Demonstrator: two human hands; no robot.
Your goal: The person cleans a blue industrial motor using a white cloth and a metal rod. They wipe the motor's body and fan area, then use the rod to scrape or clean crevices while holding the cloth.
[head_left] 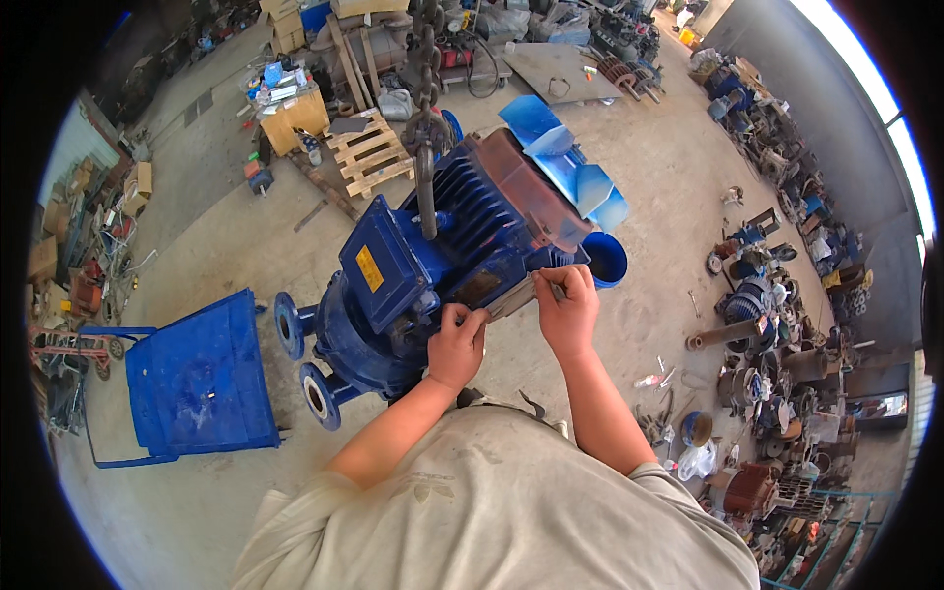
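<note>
A large blue electric motor [472, 202] with a flanged pump end hangs in front of me from a chain hook [425, 192]. Its far end has a reddish-brown housing [536, 187] and a light blue fan [565, 162]. Between my two hands, along the motor's near side below a dull plate [479, 287], lies a thin grey-brown strip [511, 298]; its material is unclear. My left hand [456, 347] is closed at the strip's left end. Thumb and fingers of my right hand [567, 310] pinch its right end. A blue terminal box [383, 264] is left of them.
A blue flat cart [202, 379] stands at left. Beyond the motor are a wooden pallet [370, 152] and a wooden box [295, 118]. Machine parts [757, 305] crowd the right wall; a blue bucket-like container [605, 259] stands just past my right hand.
</note>
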